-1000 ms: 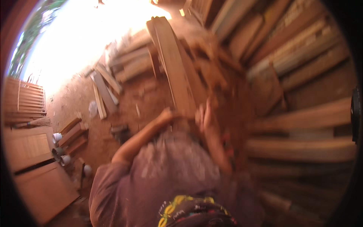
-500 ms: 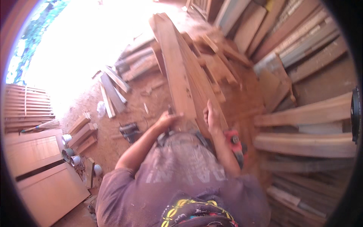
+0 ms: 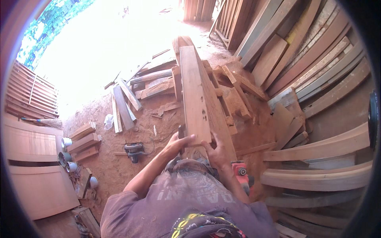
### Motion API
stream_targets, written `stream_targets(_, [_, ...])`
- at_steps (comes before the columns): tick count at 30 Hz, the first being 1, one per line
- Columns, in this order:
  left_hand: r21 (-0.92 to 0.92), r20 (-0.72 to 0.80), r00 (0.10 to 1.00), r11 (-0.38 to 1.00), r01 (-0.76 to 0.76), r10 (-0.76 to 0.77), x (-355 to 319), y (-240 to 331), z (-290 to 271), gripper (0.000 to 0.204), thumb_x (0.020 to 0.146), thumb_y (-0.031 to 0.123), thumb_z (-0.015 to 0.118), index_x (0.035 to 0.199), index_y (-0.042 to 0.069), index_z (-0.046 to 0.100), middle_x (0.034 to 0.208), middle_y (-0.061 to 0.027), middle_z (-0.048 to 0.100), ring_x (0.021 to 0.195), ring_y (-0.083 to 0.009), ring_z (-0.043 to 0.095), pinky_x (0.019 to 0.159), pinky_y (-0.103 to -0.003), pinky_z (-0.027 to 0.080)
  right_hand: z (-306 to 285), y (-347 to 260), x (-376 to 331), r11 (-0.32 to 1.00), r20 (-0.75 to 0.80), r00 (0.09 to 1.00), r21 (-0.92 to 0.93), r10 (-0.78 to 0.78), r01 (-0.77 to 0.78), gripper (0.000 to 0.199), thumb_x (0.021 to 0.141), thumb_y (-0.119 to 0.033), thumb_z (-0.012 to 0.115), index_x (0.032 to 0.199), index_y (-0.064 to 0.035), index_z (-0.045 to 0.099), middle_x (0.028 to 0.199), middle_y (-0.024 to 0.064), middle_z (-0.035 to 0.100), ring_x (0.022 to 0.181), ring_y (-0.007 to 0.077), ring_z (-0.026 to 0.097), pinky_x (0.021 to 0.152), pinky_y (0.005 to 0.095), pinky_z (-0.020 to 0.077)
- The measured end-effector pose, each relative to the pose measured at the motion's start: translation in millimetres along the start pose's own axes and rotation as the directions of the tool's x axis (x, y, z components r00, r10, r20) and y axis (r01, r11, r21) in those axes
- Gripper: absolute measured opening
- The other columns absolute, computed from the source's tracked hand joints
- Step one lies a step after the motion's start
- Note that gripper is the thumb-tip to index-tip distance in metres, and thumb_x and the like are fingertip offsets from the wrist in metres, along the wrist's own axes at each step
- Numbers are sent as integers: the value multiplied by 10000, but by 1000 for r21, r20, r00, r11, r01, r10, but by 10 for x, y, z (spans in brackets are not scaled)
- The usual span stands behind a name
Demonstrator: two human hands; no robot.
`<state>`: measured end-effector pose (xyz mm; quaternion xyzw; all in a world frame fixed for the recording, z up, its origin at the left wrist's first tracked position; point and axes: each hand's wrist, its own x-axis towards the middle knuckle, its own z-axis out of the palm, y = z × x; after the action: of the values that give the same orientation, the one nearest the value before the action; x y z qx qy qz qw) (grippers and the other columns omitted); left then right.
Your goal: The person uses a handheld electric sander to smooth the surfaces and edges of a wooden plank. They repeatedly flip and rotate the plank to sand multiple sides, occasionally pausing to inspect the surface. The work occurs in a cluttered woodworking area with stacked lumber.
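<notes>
A long, light brown wooden plank (image 3: 195, 93) with a few dark knot marks stretches away from my waist, lying along a wider wooden beam (image 3: 219, 119). My left hand (image 3: 178, 143) grips the plank's near left edge, thumb on top and fingers down the side. A narrow dark object (image 3: 181, 134) stands against the edge there; its kind I cannot make out. At the near right corner my right hand (image 3: 218, 152) closes on the plank's end, its fingertips partly hidden. A red and black power tool (image 3: 241, 170) sits just right of my right forearm.
On the sandy floor at left lies a dark power tool (image 3: 134, 150) with a cord. Offcuts (image 3: 124, 103) and scrap blocks (image 3: 240, 99) lie around the beam. Stacked boards (image 3: 317, 142) line the right side; door panels (image 3: 41, 186) and white pots (image 3: 66, 142) stand at left.
My right hand, earlier raised beside the boards with its thumb up, has come onto the plank's near end. My left hand has settled on its left edge. The whole view has shifted.
</notes>
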<state>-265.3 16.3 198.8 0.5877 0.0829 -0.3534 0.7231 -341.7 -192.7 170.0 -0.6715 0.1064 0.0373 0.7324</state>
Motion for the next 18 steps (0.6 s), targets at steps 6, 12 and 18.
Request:
stream_targets(6, [-38,102,900,906,-422,424,-33,852,40,634,872,403,881,1295,12,617,993,-68,712,700,-63,586,542,-217,436,92,-1222,517,933,-25,932,-16,-360,360,592,1003,-199,792,1480,41,536,1252,79,699,1088,136,669,876,279,552])
stream_targets(12, [-80,13,820,818,-570,572,21,1666,343,592,901,320,866,1306,-29,611,1098,-137,746,926,-158,716,657,-265,530,252,-1940,957,855,-73,858,72,-509,513,500,1010,-248,789,1404,6,613,1143,33,729,964,80,679,726,237,539])
stream_targets(18, [-103,-20,789,783,-613,615,-17,1802,380,397,1000,257,748,1228,-59,675,1069,-154,750,926,-179,713,803,-335,577,308,-2010,1073,870,-73,877,115,-474,480,538,986,-75,783,1452,67,554,1242,88,714,1095,118,679,887,250,559])
